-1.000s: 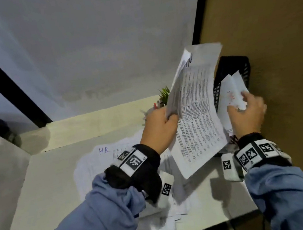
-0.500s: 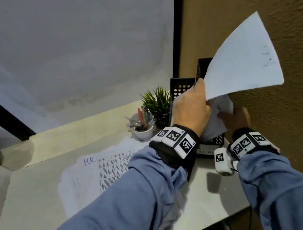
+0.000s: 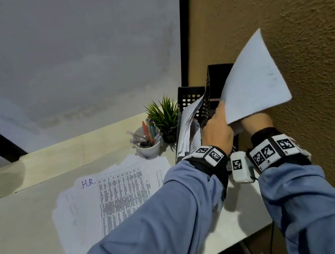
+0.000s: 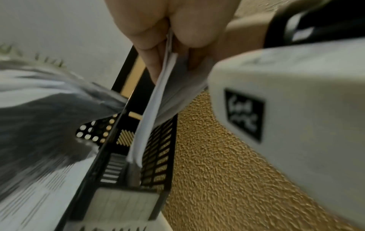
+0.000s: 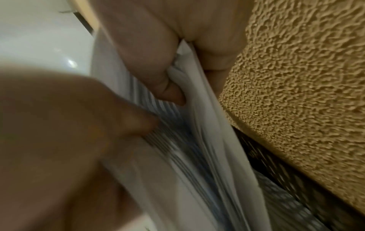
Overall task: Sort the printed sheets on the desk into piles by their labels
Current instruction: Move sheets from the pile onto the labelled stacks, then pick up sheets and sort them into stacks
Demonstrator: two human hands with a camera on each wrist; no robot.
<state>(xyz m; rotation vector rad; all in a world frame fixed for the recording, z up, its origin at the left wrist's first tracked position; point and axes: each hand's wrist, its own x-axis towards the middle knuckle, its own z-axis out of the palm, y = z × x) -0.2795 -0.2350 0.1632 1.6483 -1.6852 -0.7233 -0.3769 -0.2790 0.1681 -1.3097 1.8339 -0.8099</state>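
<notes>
My left hand (image 3: 217, 125) pinches a white sheet (image 3: 253, 84) that stands up, blank back toward me, over the black mesh file holder (image 3: 191, 97) at the desk's right end. In the left wrist view the sheets (image 4: 156, 112) run edge-down from the fingers (image 4: 146, 32) into the holder's right compartment (image 4: 158, 150). My right hand (image 3: 255, 122) is just behind, partly hidden by the sheet; its thumb (image 5: 168, 81) grips the same bundle of sheets (image 5: 197, 125). Other printed sheets (image 3: 188, 123) lean in the left compartment. A pile labelled H.R. (image 3: 120, 193) lies flat on the desk.
A white cup of pens (image 3: 148, 144) and a small green plant (image 3: 165, 116) stand left of the holder. The rough brown wall (image 3: 298, 22) is close on the right. The desk's front edge (image 3: 243, 243) runs below my arms.
My left hand carried the printed sheet rightward from the middle of the desk to the holder. In the last half second the sheet sank lower into the right compartment.
</notes>
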